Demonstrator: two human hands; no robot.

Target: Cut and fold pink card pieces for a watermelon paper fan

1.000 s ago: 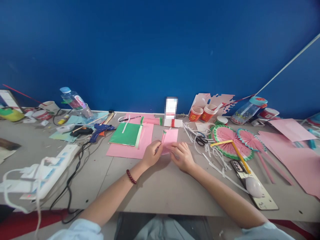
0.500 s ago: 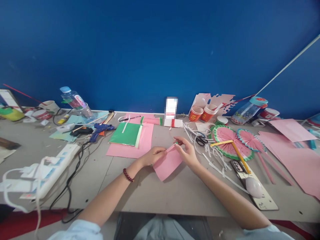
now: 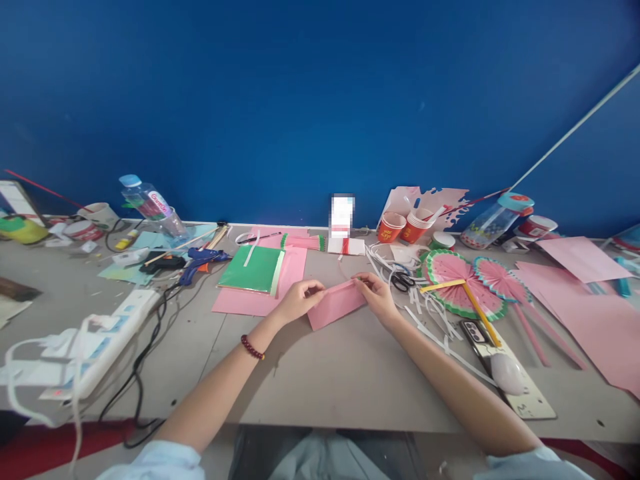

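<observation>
Between my hands is a small sheet of pink paper [image 3: 337, 307], with a narrow fold along its far edge. My left hand [image 3: 302, 299] pinches the fold at its left end, thumb and fingers closed. At the right end, my right hand [image 3: 374, 295] grips the same edge between thumb and fingertips. Left of my left hand lies a green paper pack [image 3: 253, 268] on a larger pink sheet [image 3: 295, 283]. Black-handled scissors [image 3: 401, 281] and white paper strips [image 3: 425, 320] lie to the right of my right hand.
Watermelon-patterned paper fans [image 3: 453, 280] and a phone [image 3: 520, 387] are at right. Red paper cups [image 3: 391, 228] stand near the blue wall. At left are a blue glue gun [image 3: 203, 263], a power strip [image 3: 117, 333] with black cables and a leaning plastic bottle [image 3: 150, 203].
The pink paper has turned, its folded edge now running nearly level between my hands. My left hand has shifted up and left; my right hand has moved slightly right.
</observation>
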